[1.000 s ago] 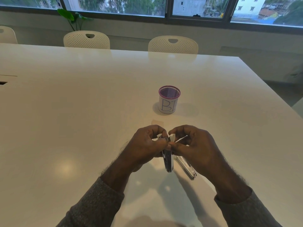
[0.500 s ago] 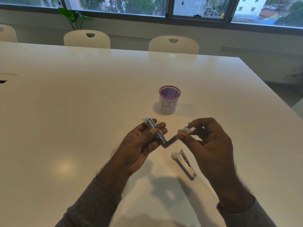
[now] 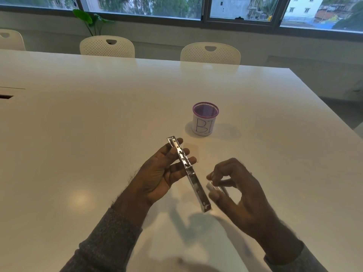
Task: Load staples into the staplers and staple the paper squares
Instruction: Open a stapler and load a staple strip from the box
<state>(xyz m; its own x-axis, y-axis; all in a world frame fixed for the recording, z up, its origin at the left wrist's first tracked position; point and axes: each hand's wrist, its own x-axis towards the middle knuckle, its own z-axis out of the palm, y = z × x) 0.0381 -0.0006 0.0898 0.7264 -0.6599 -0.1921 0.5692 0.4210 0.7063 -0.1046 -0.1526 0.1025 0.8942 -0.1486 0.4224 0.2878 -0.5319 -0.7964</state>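
My left hand point(image 3: 161, 173) holds a slim metal stapler point(image 3: 193, 178) swung fully open into one long strip, its far end over my fingertips and its near end hanging free above the table. My right hand point(image 3: 243, 199) is low at the table to the right, fingers pinched on the white-tipped end of a second metal stapler point(image 3: 218, 188) that lies there, mostly hidden under the hand. A faint pale paper square point(image 3: 193, 150) lies on the table just beyond my left fingertips.
A purple mesh cup point(image 3: 205, 122) with a white label marked "BI" stands beyond the hands. The white table point(image 3: 98, 134) stretches far to the left and back; its right edge runs diagonally. Three white chairs point(image 3: 210, 53) line the far side.
The hands came apart and the stapler swung open flat. My right hand let go of its end and dropped to the second stapler on the table.
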